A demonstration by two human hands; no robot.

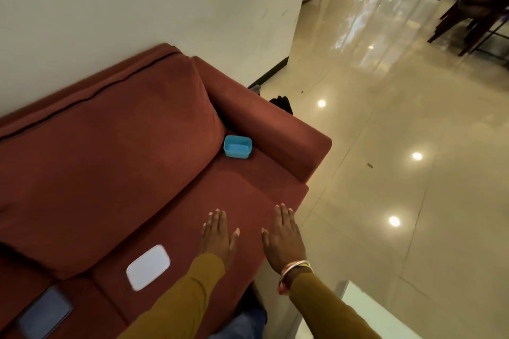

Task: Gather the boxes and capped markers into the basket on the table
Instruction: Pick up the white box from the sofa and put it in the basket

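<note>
A small blue box (237, 147) lies open side up on the red sofa (110, 159), in the corner by the armrest. A white lid-like box (148, 266) rests flat on the seat nearer to me, at the left. A dark blue flat box (45, 314) lies on the seat at the lower left. My left hand (218, 237) and my right hand (283, 234) hover flat over the seat's front, fingers spread, holding nothing. No basket or marker shows.
The sofa stands against a cream wall (137, 8). A glossy tiled floor (399, 146) spreads to the right. A pale tabletop corner (366, 311) shows at the lower right. Dark chairs (479, 11) stand far back right.
</note>
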